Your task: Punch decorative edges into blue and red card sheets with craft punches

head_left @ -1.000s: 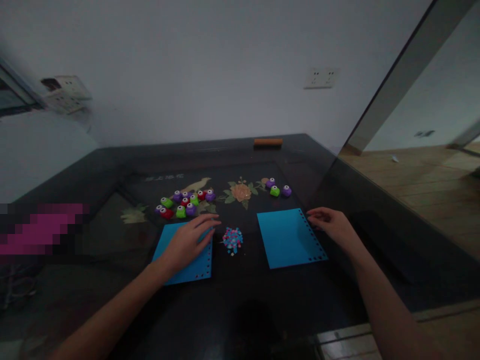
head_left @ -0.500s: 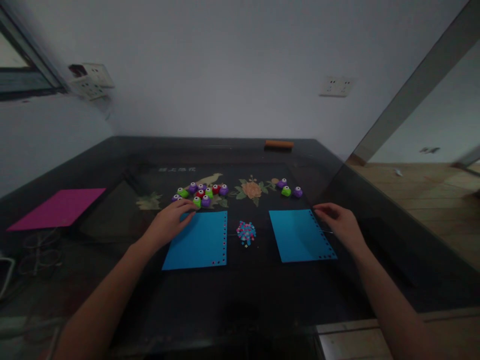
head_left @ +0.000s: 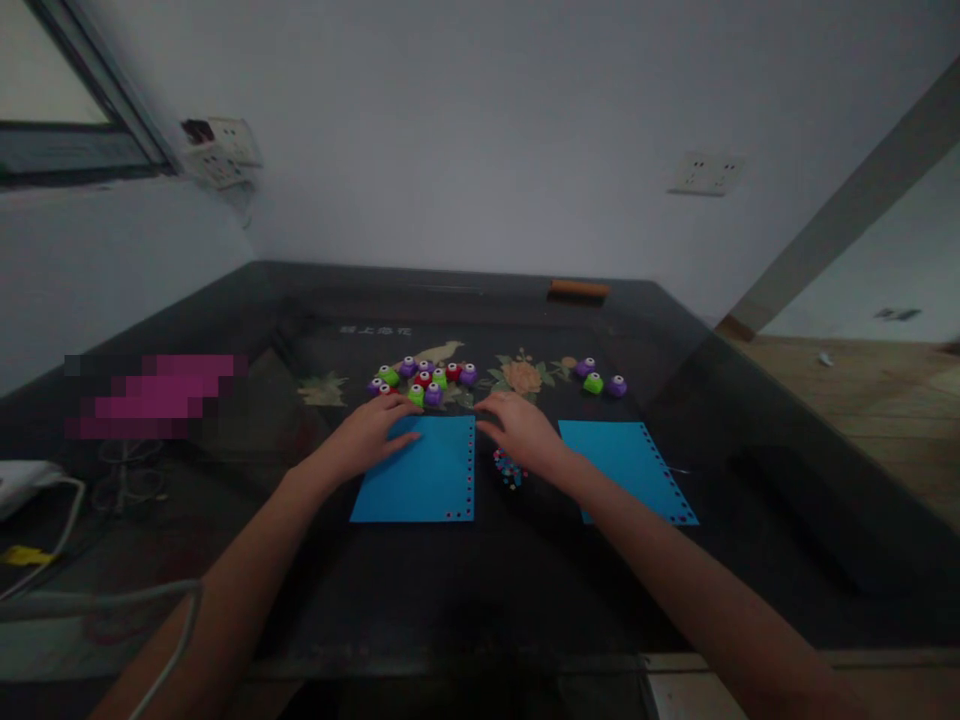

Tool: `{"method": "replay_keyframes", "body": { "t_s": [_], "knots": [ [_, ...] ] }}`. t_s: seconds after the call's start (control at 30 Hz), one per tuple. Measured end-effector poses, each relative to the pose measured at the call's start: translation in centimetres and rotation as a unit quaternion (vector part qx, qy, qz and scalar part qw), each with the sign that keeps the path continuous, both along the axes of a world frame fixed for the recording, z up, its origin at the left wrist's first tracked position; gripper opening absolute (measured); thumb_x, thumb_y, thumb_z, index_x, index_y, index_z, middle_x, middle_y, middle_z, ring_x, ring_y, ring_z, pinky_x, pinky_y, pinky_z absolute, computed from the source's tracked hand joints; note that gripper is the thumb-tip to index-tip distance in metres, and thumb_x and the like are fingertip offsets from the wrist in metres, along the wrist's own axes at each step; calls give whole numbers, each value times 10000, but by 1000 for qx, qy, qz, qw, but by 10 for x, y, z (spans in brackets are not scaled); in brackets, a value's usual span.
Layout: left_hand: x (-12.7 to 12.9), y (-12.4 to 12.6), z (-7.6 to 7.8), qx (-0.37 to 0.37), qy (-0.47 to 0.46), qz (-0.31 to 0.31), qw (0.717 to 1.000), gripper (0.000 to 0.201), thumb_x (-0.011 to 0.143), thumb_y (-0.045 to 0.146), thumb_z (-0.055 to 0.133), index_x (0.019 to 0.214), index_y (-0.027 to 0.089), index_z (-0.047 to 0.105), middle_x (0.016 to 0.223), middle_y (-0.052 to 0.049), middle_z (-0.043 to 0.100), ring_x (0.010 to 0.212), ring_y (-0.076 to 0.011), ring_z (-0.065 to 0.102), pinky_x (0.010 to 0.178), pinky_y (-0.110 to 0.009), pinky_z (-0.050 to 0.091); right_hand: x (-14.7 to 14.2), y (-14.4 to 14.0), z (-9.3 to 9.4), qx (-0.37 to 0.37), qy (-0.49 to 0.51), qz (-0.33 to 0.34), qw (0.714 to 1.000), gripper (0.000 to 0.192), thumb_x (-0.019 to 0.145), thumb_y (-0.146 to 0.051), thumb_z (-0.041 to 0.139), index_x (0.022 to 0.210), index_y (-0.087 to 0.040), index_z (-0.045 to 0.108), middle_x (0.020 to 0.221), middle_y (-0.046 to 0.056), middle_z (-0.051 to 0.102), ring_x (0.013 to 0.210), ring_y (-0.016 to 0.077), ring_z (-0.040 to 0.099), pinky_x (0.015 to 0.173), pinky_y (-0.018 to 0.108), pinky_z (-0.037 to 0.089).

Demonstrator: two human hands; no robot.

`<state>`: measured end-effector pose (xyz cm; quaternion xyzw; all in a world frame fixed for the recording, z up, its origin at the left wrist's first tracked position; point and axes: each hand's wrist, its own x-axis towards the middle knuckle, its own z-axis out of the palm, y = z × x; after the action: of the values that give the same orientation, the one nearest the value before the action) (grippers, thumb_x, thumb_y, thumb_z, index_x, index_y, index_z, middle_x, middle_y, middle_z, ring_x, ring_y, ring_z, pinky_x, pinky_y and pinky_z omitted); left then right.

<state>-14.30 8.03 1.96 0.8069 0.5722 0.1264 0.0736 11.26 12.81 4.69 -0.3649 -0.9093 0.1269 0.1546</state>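
Your two bare forearms reach from the near edge across a dark table [head_left: 465,590]. Your left hand [head_left: 373,436] lies flat, grip released, fingers spread on the far left corner of a blue paper sheet [head_left: 424,475] that has a row of punched holes down its right edge. Your right hand [head_left: 523,432] hovers just right of that sheet's far right corner, grip loose and grasping nothing, partly covering a small heap of coloured paper dots [head_left: 510,470]. Further right, a second blue sheet [head_left: 634,465] lies flat, holes along its right edge, your right forearm crossing its near left corner. Just beyond your fingertips sits a cluster of small punches [head_left: 424,380] in green, purple and red; three more punches [head_left: 598,378] sit apart, far right. At the left edge, white cables [head_left: 45,500] trail over the table. On the table's far edge rests an orange bar [head_left: 579,289], with wall sockets [head_left: 705,173] above it.
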Motion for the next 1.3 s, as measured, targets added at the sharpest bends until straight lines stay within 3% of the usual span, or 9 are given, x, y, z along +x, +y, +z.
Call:
{"method": "replay_keyframes", "body": {
  "t_s": [0.17, 0.3, 0.8, 1.13, 1.3],
  "knots": [
    [4, -2, -5, -11, 24, 2, 1000, 572, 784, 509, 612, 1245, 177, 550, 1262, -132, 545, 1178, -304, 479, 977, -442, 392, -26, 2, -18, 21, -92, 16, 995, 511, 838, -438, 594, 1187, -65, 584, 1152, 189, 579, 1087, 315, 515, 875, 433, 461],
    [4, -2, -11, -20, 43, 7, 999, 692, 746, 540, 645, 1310, 165, 501, 1277, -151, 515, 1187, -330, 458, 984, -471, 379, -28, 2, -24, 42, -118, 2, 992, 583, 786, -467, 648, 1214, -79, 566, 1216, 199, 535, 1097, 332, 486, 842, 439, 464],
    [3, 0, -11, -15, 24, -4, 1000, 663, 737, 519, 660, 1289, 185, 506, 1256, -144, 507, 1145, -311, 483, 964, -451, 397, -26, -5, -14, 41, -92, 1, 995, 456, 772, -343, 701, 1166, -142, 590, 1122, 122, 607, 1045, 287, 540, 778, 379, 485],
    [7, -2, -4, -34, 19, 6, 999, 641, 725, 491, 673, 1253, 184, 478, 1246, -139, 527, 1147, -310, 490, 954, -443, 394, -28, 9, -23, -4, -8, -34, 999, 110, 791, -272, 674, 831, -176, 639, 949, 54, 623, 912, 202, 560, 658, 281, 400],
    [7, -3, -1, -27, 3, 15, 1000, 588, 729, 467, 674, 1203, 176, 481, 1196, -129, 546, 1124, -301, 508, 941, -432, 402, -27, 12, -21, -69, 8, -44, 997, 190, 813, -309, 638, 698, -162, 602, 784, 39, 616, 732, 160, 553, 595, 268, 347]
  ]
}}
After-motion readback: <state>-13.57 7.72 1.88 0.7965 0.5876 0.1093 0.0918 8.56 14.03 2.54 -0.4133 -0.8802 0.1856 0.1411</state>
